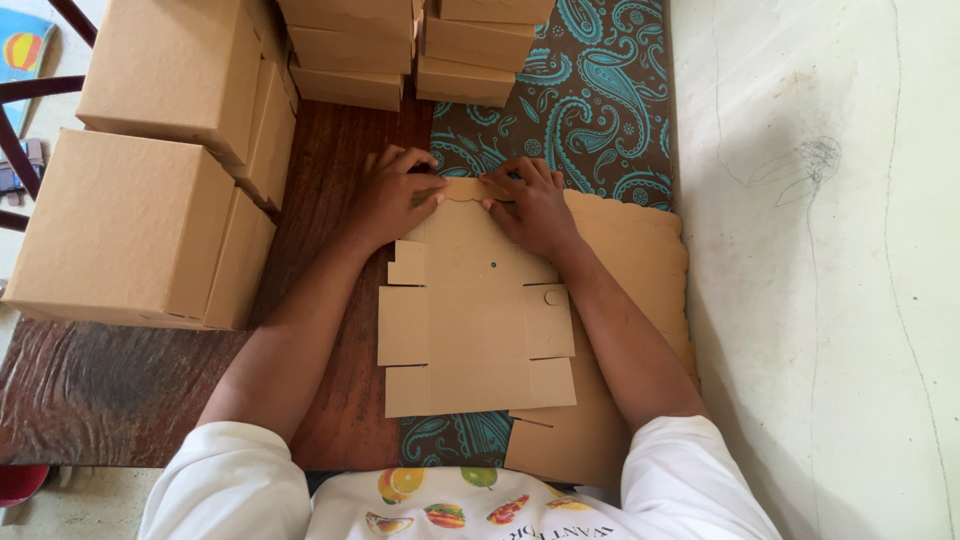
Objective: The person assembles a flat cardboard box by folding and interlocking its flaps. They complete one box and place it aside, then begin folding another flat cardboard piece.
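Note:
A flat die-cut cardboard box blank (470, 330) lies unfolded on the table in front of me, on top of a pile of further flat blanks (640, 250). My left hand (392, 195) presses on the far left corner of the blank's top flap. My right hand (535, 205) presses on the same flap beside it, fingers curled over the far edge. Both hands are folding or pinching that far flap (462, 190).
Folded brown cardboard boxes (130, 225) stand stacked at the left, and more stacked boxes (420, 50) at the far edge. A teal paisley cloth (590, 110) covers part of the dark wooden table (330, 160). A pale wall (830, 250) runs along the right.

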